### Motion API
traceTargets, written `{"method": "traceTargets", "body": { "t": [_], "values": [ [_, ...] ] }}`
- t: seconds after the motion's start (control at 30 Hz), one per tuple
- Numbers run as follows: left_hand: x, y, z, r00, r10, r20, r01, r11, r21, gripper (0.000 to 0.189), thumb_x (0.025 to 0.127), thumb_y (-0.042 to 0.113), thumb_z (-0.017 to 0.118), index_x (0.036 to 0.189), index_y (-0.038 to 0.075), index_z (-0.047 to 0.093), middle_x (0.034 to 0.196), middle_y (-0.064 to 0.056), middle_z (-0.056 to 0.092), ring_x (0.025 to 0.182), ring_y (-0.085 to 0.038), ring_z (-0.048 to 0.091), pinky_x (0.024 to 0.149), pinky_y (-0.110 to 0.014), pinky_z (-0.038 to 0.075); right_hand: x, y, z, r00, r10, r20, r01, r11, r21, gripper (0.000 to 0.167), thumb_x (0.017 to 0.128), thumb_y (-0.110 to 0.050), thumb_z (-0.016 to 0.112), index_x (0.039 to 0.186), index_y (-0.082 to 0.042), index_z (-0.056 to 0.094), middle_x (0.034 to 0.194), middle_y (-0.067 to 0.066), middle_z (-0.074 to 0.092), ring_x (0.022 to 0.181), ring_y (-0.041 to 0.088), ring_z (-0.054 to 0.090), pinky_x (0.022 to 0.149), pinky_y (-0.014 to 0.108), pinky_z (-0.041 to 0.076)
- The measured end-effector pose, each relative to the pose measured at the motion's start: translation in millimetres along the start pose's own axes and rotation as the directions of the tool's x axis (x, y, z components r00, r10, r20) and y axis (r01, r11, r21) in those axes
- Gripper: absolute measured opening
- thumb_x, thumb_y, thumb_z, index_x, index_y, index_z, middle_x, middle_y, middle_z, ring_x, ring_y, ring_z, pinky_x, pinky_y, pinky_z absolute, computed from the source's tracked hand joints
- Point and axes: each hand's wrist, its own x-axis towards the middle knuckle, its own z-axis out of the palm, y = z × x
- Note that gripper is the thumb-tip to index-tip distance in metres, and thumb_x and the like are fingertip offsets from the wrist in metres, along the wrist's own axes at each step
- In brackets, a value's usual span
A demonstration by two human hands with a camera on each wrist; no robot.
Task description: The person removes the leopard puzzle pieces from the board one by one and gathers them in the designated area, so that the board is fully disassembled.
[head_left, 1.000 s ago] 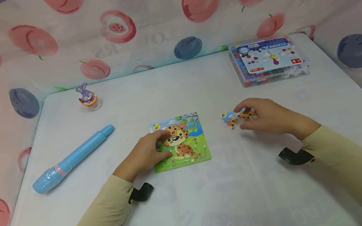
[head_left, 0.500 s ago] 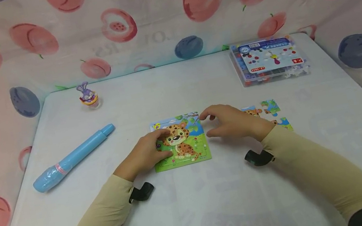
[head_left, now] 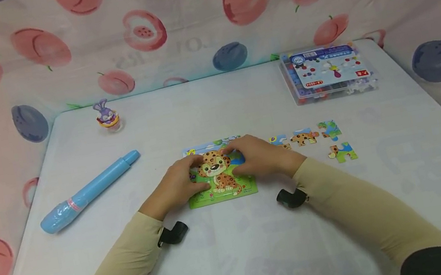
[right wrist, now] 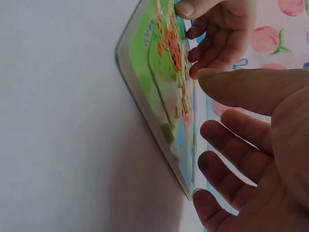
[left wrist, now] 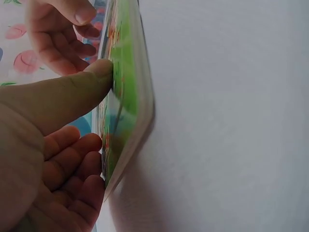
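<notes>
A square jigsaw puzzle board (head_left: 223, 196) with a cartoon leopard on a green and blue ground lies flat on the table. My left hand (head_left: 175, 182) rests at its left side; in the left wrist view the thumb (left wrist: 72, 94) touches the picture face, with the other fingers loosely bent by the edge. Over the board's right part is my right hand (head_left: 261, 154), thumb and fingers spread apart. Seen from the right wrist, its fingers (right wrist: 236, 150) are loosely bent close to the board and nothing is pinched. Several loose puzzle pieces (head_left: 304, 137) lie right of the board.
Toward the left lies a blue wrapped stick-shaped thing (head_left: 92, 189). Behind it stands a small purple rabbit figure (head_left: 107, 115) on a cup-like base. A clear box (head_left: 328, 71) with colourful parts is at the back right. A fruit-print cloth (head_left: 182, 21) hangs behind the white table.
My right hand has moved left from the loose pieces to the board's right side, uncovering those pieces. The left hand has stayed at the board's left side.
</notes>
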Motion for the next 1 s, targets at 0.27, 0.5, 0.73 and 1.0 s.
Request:
{"method": "traceTargets", "body": {
  "t": [0.27, 0.5, 0.73, 1.0],
  "values": [
    [0.2, -0.5, 0.5, 1.0, -0.02, -0.003, 0.02, 1.0, 0.001, 0.072, 0.086, 0.02, 0.082, 0.145, 0.0, 0.046, 0.143, -0.015, 0.053, 0.134, -0.032, 0.045, 0.112, -0.047, 0.035, 4.9, -4.8, 8.8, 1.0, 0.01, 0.0, -0.01, 0.999, -0.052, 0.05, 0.09, -0.021, 0.074, 0.135, -0.003, 0.059, 0.134, 0.008, 0.061, 0.131, 0.029, 0.047, 0.112, 0.044, 0.035],
    [0.0, -0.7, 0.4, 1.0, -0.01, -0.017, 0.01, 1.0, 0.003, 0.073, 0.085, 0.02, 0.083, 0.144, -0.002, 0.046, 0.141, -0.015, 0.055, 0.132, -0.031, 0.048, 0.111, -0.046, 0.037, 7.7, -12.6, 13.5, 1.0, 0.019, -0.015, -0.02, 0.995, -0.102, 0.048, 0.091, -0.023, 0.073, 0.134, -0.005, 0.06, 0.133, 0.008, 0.061, 0.129, 0.03, 0.048, 0.108, 0.053, 0.035],
    [-0.4, 0.1, 0.1, 1.0, -0.014, -0.018, 0.014, 1.0, 0.009, 0.073, 0.084, 0.02, 0.084, 0.143, -0.003, 0.046, 0.14, -0.016, 0.055, 0.131, -0.032, 0.049, 0.11, -0.046, 0.038, 9.4, -14.7, 15.8, 0.999, 0.034, -0.009, -0.034, 0.997, -0.075, 0.045, 0.092, -0.018, 0.072, 0.133, -0.003, 0.06, 0.134, 0.01, 0.059, 0.132, 0.03, 0.046, 0.112, 0.048, 0.033],
    [0.2, 1.0, -0.6, 1.0, -0.016, -0.015, 0.017, 1.0, 0.015, 0.074, 0.085, 0.02, 0.083, 0.144, -0.003, 0.046, 0.14, -0.017, 0.056, 0.13, -0.033, 0.049, 0.11, -0.046, 0.039, 10.5, -14.6, 16.6, 1.0, 0.02, -0.003, -0.02, 0.998, -0.064, 0.042, 0.092, -0.014, 0.071, 0.132, -0.005, 0.06, 0.136, 0.012, 0.054, 0.134, 0.03, 0.042, 0.112, 0.044, 0.034]
  ]
}}
